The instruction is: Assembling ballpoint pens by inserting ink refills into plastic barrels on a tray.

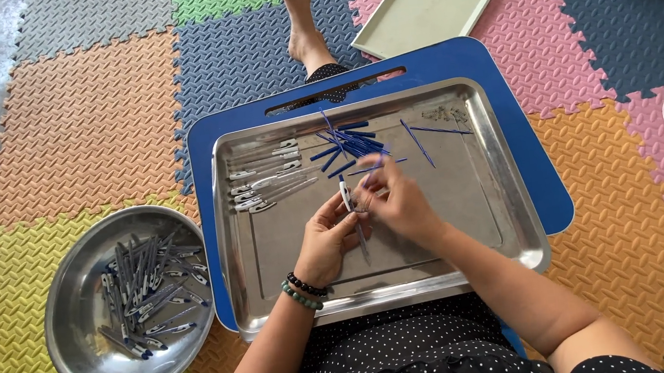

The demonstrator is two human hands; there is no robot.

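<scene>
Head view, looking down at a seated person's lap. A blue lap desk (pixel 509 151) lies across the legs and carries a rectangular steel tray (pixel 508 217). Both forearms enter from the lower edge and converge over the middle of the tray. The left hand (pixel 325 241), with two bead bracelets (pixel 303 288) at the wrist, is turned palm inward; its fingers (pixel 346 224) pinch a clear pen barrel (pixel 351 213), which stands nearly upright in the picture, its white clip end up and its tip pointing toward the person. The right hand (pixel 400 204) is bent at the wrist, knuckles up, its fingers curled and closed on a thin blue refill (pixel 373 166) held just above the barrel's top; the two hands touch at the fingertips.

In the tray's far half lie loose blue refills (pixel 352 143) in a fan, and to their left a row of clear barrels (pixel 269 177). On the foam floor mat (pixel 86 114), left of the desk, a round steel bowl (pixel 78 353) holds a heap of assembled pens (pixel 150 292). A pale square tray (pixel 422 6) lies beyond the desk.
</scene>
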